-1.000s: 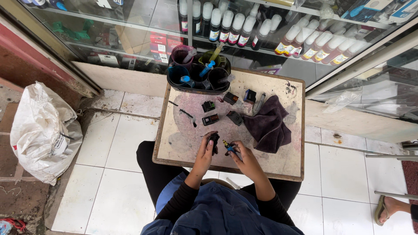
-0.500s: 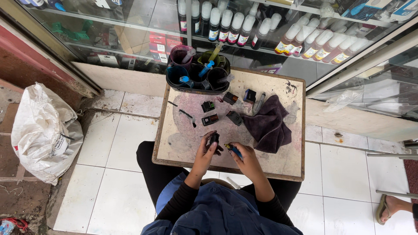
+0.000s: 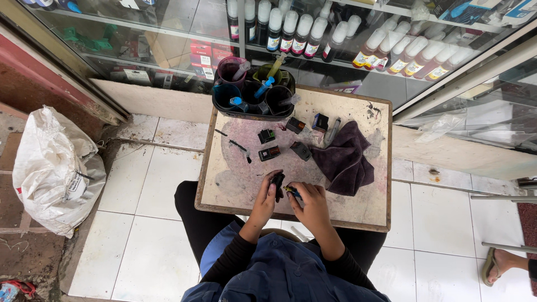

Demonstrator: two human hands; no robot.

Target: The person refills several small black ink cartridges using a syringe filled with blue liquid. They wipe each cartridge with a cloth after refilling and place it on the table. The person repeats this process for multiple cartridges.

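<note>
My left hand (image 3: 265, 199) holds a small black ink cartridge (image 3: 277, 182) upright near the front edge of a stained square table (image 3: 235, 190). Right beside it, my right hand (image 3: 311, 202) grips a thin blue and yellow tool (image 3: 291, 192) with its tip pointed at the cartridge. Several more black cartridges (image 3: 269, 152) lie in the middle of the table, beyond my hands. A dark purple cloth (image 3: 342, 159) is bunched up to the right of them.
A black tray of ink-stained cups with syringes (image 3: 253, 92) stands at the table's far edge. Behind it, a glass cabinet holds a row of ink bottles (image 3: 313, 31). A white sack (image 3: 53, 170) sits on the floor at left. Another person's sandalled foot (image 3: 503, 263) shows at right.
My hands have stayed over the cartridge with only small shifts; the tool in my right hand has moved slightly closer to it.
</note>
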